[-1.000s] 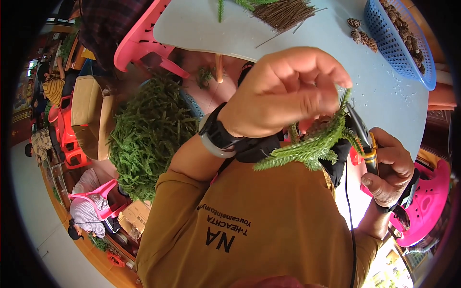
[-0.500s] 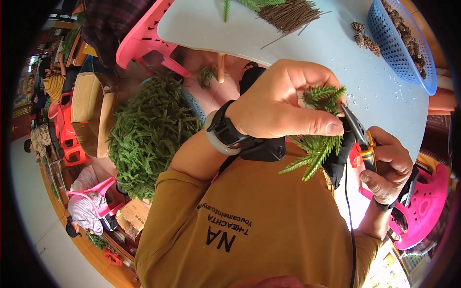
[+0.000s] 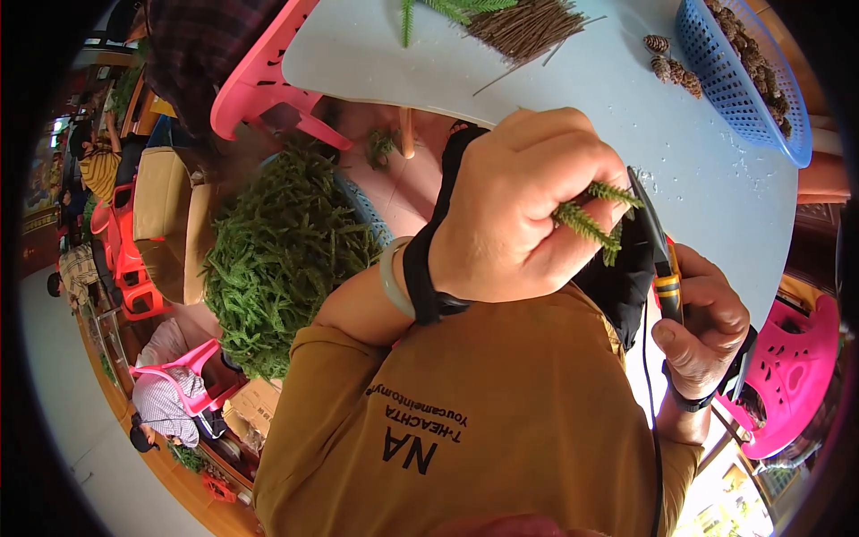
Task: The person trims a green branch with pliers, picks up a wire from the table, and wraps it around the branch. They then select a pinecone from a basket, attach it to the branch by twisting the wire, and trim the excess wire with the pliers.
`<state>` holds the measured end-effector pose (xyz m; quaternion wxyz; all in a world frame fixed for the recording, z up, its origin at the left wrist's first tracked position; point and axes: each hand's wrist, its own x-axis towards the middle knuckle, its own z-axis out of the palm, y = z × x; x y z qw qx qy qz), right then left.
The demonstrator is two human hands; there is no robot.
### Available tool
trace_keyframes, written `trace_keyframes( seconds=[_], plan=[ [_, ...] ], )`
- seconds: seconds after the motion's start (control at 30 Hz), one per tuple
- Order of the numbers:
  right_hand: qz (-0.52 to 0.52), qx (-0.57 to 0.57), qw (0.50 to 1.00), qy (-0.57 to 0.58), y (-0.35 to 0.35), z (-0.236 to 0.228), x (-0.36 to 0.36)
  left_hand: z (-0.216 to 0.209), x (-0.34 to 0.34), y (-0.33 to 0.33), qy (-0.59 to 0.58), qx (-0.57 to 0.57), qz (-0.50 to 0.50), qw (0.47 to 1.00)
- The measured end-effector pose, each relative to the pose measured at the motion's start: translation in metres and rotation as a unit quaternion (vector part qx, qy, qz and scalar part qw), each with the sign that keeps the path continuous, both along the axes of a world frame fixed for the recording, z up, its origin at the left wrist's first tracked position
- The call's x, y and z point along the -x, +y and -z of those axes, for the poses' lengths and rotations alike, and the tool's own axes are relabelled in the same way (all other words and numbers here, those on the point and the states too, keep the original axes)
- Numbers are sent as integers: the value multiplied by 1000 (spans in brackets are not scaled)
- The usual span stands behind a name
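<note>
My left hand point(image 3: 528, 210), with a black strap and a pale bangle at its wrist, is closed around a green artificial pine sprig point(image 3: 583, 222). Only its frond tips poke out between thumb and fingers; the rest is hidden by the hand. My right hand point(image 3: 711, 336) grips a pair of long-nosed pliers point(image 3: 668, 291) by the yellow and black handles. The plier jaws point(image 3: 646, 208) point up, just right of the sprig and the left fingers. Whether the jaws touch anything cannot be made out.
On the pale table point(image 3: 385, 67) lie brown stems point(image 3: 528, 31), green sprigs point(image 3: 456, 9), loose pine cones point(image 3: 673, 73) and a blue basket point(image 3: 747, 85) of cones. A large heap of green sprigs point(image 3: 286, 259) stands at left. Pink chairs point(image 3: 792, 376) and other people are around.
My left hand has rolled over, its back now toward me, and the sprig's lower fronds have gone from sight. The pliers have tilted more upright and shifted slightly left and down.
</note>
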<state>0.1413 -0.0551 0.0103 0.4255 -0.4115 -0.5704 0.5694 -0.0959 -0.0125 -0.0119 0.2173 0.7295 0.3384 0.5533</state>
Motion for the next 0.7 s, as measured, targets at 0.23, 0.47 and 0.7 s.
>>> trace_keyframes(
  seconds=[0.23, 0.47, 0.7],
  plan=[
    [-59, -90, 993, -39, 19, 6, -26, -4, -5, 3, -149, 142, 152, 967],
    [-154, -135, 978, -38, 37, 3, -34, -7, -2, -2, -242, 273, 251, 897],
    [-155, -197, 965, -78, 35, 2, -31, -7, 1, -7, -253, 280, 269, 886]
  ],
)
